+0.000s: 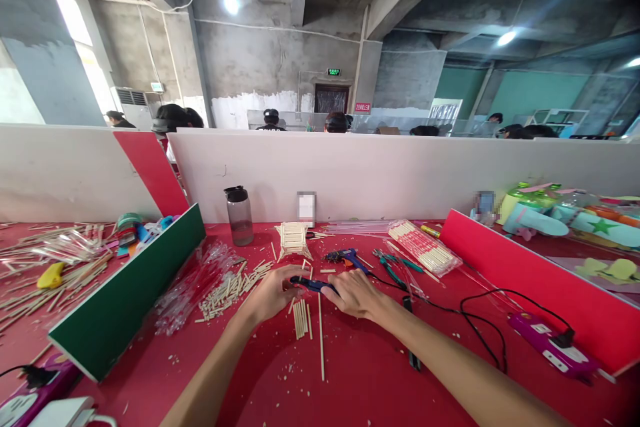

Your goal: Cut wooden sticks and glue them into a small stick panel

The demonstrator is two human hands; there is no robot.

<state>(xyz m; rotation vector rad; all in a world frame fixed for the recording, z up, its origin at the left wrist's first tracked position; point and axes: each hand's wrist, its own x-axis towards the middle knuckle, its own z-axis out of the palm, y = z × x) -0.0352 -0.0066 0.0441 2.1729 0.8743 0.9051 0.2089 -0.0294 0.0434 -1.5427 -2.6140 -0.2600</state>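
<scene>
My right hand (pixel 356 293) is closed around the handles of dark blue pliers (pixel 314 285), whose head points left. Curled fingers of my left hand (pixel 274 292) meet at that head; what they pinch is hidden. Under the tool, several short wooden sticks (pixel 301 320) lie side by side, with one longer stick (pixel 321 340) to their right. Just beyond my hands stands a small structure made of sticks (pixel 293 240). A pile of cut stick pieces (pixel 235 290) is spread left of my left hand.
A blue glue gun (pixel 347 257), green-handled pliers (pixel 393 270) and a packet of sticks (pixel 425 247) lie beyond my right hand. A black cutter-like tool (pixel 412 333) sits by my right forearm. Green (pixel 135 287) and red (pixel 540 287) dividers flank me; a bottle (pixel 239 217) stands behind.
</scene>
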